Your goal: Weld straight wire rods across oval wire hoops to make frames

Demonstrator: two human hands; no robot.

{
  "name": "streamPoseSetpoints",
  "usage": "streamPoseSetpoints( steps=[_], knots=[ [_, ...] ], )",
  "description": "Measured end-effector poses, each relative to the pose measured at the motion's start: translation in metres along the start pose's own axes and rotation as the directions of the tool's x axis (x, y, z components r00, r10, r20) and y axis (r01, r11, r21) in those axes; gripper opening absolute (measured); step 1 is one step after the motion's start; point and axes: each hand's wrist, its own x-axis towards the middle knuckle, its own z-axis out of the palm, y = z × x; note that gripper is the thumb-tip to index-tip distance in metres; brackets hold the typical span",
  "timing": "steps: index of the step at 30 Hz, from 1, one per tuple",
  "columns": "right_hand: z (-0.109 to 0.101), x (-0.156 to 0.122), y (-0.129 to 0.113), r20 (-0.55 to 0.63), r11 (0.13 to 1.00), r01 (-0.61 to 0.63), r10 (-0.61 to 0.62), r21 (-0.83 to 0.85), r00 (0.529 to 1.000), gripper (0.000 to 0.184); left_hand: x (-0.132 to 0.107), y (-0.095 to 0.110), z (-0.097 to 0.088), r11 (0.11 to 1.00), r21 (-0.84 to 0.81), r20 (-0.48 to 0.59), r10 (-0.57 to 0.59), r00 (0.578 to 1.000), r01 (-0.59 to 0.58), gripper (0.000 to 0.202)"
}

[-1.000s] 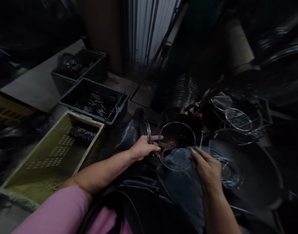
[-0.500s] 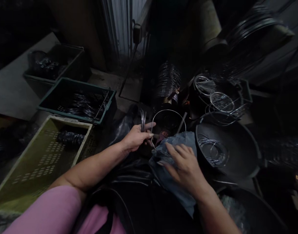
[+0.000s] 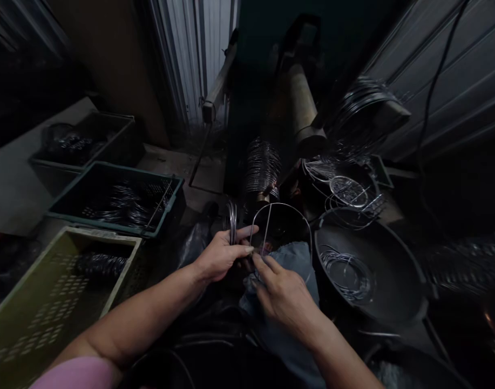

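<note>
The left hand [image 3: 221,256] closes around an upright bundle of wire rings [image 3: 231,221], while the curled right hand [image 3: 282,294] sits at the lower edge of a large wire hoop [image 3: 280,204], though whether it grips the hoop cannot be told.

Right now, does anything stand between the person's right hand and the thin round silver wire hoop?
Partly: blue denim cloth under the right hand covers the lower part of the wire hoop. At the hoop's left side, nothing visible separates it from the fingertips.
</note>
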Motion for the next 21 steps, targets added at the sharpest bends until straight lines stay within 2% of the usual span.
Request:
streamPoseSetpoints(
  steps=[11, 21],
  knots=[
    [-0.016, 0.011, 0.015, 0.030, 0.999, 0.010, -0.011, 0.043, 0.999, 0.049, 0.015, 0.009, 0.006, 0.994, -0.110, 0.019, -0.006, 1.000, 0.008, 0.055],
    [-0.031, 0.022, 0.017, 0.096, 0.992, -0.045, 0.034, 0.114, 0.995, 0.047, 0.023, 0.017, 0.009, 0.994, -0.109, 0.031, 0.017, 0.999, -0.014, 0.053]
  ],
)
